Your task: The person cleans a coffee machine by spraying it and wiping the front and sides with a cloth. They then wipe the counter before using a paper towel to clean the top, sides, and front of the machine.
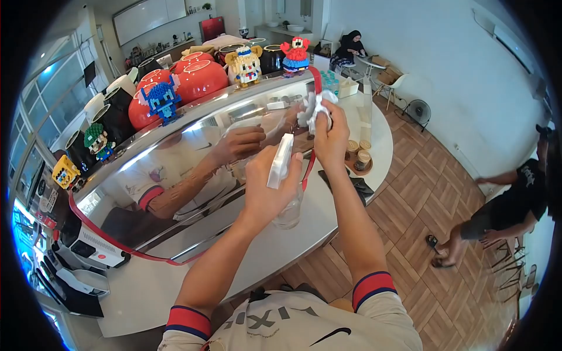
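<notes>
My left hand (260, 187) is wrapped round a clear spray bottle with a white trigger head (281, 159), held upright in front of a curved glass display case (175, 193). In my right hand (332, 133) is a crumpled white cloth or tissue (321, 108), bunched against the right end of the glass by its red edge trim. The glass mirrors my arms and shirt. Whether the bottle's base touches the white counter (257, 257) cannot be told.
Block figures, such as a blue one (161, 100) and a red one (296, 57), stand along the case's top with red bowls (202, 81). Small jars sit on a wooden tray (362, 168) at right. One person (503, 205) is at far right; another (350, 48) sits behind.
</notes>
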Action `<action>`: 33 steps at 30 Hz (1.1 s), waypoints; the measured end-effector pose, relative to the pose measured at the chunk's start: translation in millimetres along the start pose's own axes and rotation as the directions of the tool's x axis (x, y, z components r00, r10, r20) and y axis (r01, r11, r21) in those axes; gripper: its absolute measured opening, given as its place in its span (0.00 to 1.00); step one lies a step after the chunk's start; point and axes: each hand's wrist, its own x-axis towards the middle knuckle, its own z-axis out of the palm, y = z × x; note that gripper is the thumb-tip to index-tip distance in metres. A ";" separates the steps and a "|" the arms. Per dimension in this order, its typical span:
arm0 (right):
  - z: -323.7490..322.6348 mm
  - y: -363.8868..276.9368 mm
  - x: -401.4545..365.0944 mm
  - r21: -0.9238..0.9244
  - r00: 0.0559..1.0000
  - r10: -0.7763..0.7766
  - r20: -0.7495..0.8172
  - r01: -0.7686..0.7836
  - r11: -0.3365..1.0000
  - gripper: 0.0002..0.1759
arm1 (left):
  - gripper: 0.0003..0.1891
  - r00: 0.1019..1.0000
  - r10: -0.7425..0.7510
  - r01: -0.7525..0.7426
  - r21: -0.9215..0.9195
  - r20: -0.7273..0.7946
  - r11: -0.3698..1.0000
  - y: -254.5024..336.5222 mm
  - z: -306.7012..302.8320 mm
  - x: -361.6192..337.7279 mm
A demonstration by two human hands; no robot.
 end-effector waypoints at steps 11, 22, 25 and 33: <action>29.1 -5.8 -50.6 -0.111 0.816 -0.490 0.307 0.542 0.833 0.20 | 0.07 0.977 -0.110 0.089 0.120 0.180 0.989 -44.9 -45.8 -143.4; 20.2 -17.3 -49.8 0.014 0.958 -0.191 0.212 0.192 0.981 0.20 | 0.07 0.877 -0.479 0.472 0.243 -0.033 0.848 -49.5 -101.9 -253.0; 31.5 -18.4 -74.0 -0.124 0.993 -0.118 0.012 0.118 0.985 0.22 | 0.07 0.869 -0.487 0.492 0.256 -0.085 0.832 -46.8 -111.8 -264.0; 14.1 3.7 -56.6 -0.177 0.993 0.100 -0.058 -0.108 0.978 0.25 | 0.07 0.826 -0.559 0.555 0.296 -0.080 0.777 -29.2 -114.4 -271.7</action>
